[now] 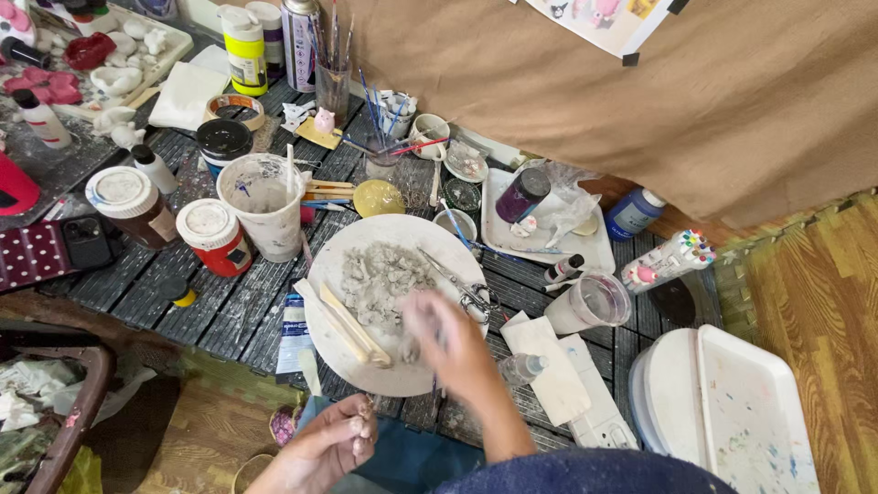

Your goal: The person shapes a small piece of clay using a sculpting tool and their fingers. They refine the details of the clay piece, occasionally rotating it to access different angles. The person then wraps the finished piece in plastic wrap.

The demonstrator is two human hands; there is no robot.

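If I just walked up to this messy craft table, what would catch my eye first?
Probably the big round white plate in the middle, heaped with lumps of grey clay, with the blurred right hand reaching over it. Below the plate's near edge, the left hand pinches a small bit of something between its fingers. Behind the plate stands a smeared white cup, beside two lidded jars.
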